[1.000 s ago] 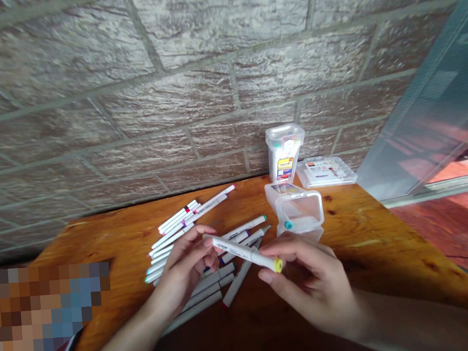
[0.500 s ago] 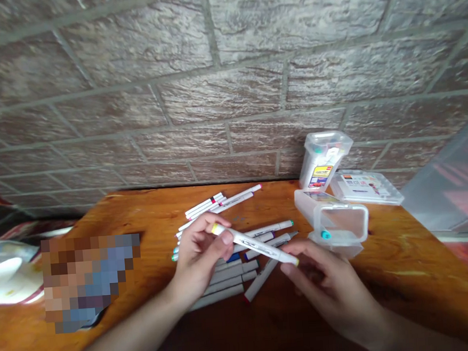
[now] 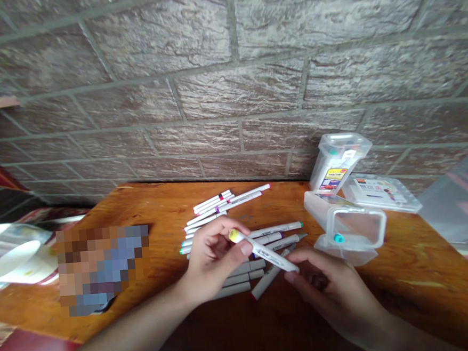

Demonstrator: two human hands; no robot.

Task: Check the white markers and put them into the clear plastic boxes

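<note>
A white marker (image 3: 268, 252) with a yellow end is held slantwise above the table, its yellow end at upper left. My left hand (image 3: 218, 259) pinches it near that end between thumb and fingers. At the lower right end, the thumb and forefinger of my right hand (image 3: 332, 283) close on the tip and cover it. Beneath both hands lie several white markers (image 3: 241, 276) side by side, partly hidden by my left hand. More slim white markers (image 3: 230, 202) with pink, purple and black marks lie farther back.
On the right, an open clear plastic box (image 3: 343, 221) lies on its side with a teal-ended marker inside. Behind it stand a clear marker container (image 3: 339, 160) and a flat clear case (image 3: 381, 192). A pixelated object (image 3: 104, 270) and a white cup (image 3: 18, 263) are at left on the wooden table (image 3: 148, 203).
The view has shifted, so the scene sits further right. The yellow-ended marker has turned, showing more of its yellow end face; my right fingers now cover its other tip.
</note>
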